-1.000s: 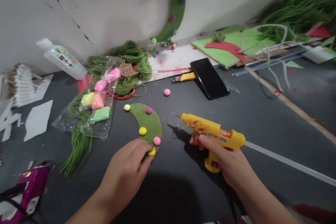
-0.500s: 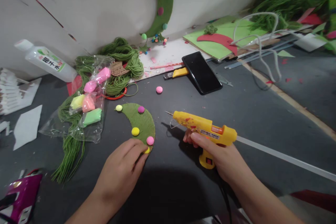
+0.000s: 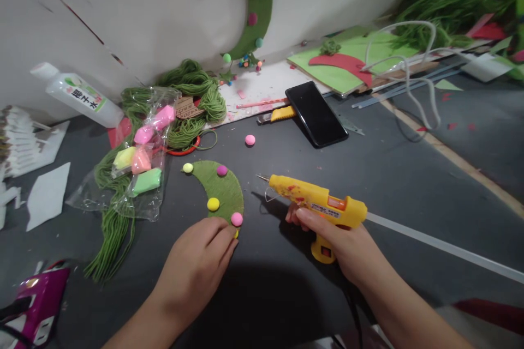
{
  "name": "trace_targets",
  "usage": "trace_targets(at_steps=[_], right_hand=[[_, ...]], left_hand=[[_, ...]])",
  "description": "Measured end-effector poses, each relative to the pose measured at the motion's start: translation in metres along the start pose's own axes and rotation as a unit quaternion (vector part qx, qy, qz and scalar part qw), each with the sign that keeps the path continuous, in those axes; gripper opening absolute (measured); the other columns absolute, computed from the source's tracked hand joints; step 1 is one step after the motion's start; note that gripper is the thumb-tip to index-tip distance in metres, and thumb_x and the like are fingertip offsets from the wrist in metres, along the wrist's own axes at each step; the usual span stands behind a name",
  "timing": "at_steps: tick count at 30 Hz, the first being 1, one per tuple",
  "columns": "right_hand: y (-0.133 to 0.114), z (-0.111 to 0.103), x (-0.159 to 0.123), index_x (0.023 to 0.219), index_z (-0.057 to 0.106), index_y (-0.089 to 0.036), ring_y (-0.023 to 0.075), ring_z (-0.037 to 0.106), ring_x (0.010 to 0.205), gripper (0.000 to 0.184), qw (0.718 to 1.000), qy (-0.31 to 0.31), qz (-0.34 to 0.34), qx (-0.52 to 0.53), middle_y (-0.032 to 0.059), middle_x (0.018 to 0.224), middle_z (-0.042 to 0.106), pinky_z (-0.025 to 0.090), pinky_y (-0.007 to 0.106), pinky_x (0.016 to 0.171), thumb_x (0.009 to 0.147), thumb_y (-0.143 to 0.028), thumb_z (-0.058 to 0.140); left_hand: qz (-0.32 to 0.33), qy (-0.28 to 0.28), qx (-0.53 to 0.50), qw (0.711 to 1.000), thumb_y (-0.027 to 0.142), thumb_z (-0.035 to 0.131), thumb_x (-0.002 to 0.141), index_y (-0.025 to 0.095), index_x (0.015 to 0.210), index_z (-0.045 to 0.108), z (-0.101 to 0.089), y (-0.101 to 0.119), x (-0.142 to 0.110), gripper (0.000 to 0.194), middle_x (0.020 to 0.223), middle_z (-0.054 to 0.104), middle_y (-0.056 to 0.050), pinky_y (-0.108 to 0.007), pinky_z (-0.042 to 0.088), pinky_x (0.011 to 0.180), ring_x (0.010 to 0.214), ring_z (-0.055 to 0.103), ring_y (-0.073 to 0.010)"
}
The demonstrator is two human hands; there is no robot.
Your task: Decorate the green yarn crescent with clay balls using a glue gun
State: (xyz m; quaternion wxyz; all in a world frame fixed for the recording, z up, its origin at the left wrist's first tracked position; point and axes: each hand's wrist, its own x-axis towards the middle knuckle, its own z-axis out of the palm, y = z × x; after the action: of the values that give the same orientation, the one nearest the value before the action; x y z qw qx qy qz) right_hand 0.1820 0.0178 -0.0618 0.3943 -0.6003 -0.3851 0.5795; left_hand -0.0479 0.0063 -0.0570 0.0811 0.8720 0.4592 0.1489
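Observation:
A green yarn-covered crescent (image 3: 227, 188) lies on the dark table with several coloured balls along it, among them a yellow ball (image 3: 213, 204) and a pink ball (image 3: 237, 219). My left hand (image 3: 200, 256) covers the crescent's lower end, its fingers closed on another small yellow ball (image 3: 236, 234) that is mostly hidden. In my right hand (image 3: 327, 229) is a yellow hot glue gun (image 3: 303, 191), its metal nozzle pointing left toward the crescent but apart from it. A long glue stick (image 3: 434, 242) sticks out of its back.
A loose pink ball (image 3: 250, 140) lies beyond the crescent, near a phone (image 3: 317, 114) and a yellow utility knife (image 3: 282, 114). Green yarn (image 3: 184, 131), bagged clay (image 3: 149, 180) and a bottle (image 3: 85, 98) stand left. A purple power strip (image 3: 43, 305) is at lower left.
My left fingers have closed further over the yellow ball at the crescent's lower end, so less of it shows. The view has shifted slightly; the glue gun stays almost where it was.

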Motion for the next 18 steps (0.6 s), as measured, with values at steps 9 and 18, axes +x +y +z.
trace_targets(at_steps=[9,18], right_hand=[[-0.0030,0.0015,-0.0020,0.068,0.068,-0.021,0.0206,0.063,0.078,0.024,1.000,0.010,0.001,0.007,0.0042,0.080,0.070,0.044,0.030,0.066,0.072,-0.045,0.067],[0.0007,-0.0022,-0.0005,0.070,0.070,-0.021,0.0223,0.063,0.078,0.026,1.000,0.004,0.008,-0.007,0.0052,0.080,0.071,0.046,0.032,0.068,0.070,-0.047,0.068]], left_hand=[[-0.088,-0.035,-0.105,0.990,0.019,0.056,0.087,0.023,0.101,0.058,-0.0097,-0.0097,-0.0044,0.015,0.096,0.068,-0.003,-0.024,0.053,0.069,0.082,0.065,-0.0148],[-0.016,-0.006,-0.055,0.998,0.012,0.054,0.088,0.017,0.096,0.059,-0.0016,-0.0026,0.0012,0.011,0.091,0.067,-0.005,-0.031,0.052,0.079,0.083,0.063,-0.0169]])
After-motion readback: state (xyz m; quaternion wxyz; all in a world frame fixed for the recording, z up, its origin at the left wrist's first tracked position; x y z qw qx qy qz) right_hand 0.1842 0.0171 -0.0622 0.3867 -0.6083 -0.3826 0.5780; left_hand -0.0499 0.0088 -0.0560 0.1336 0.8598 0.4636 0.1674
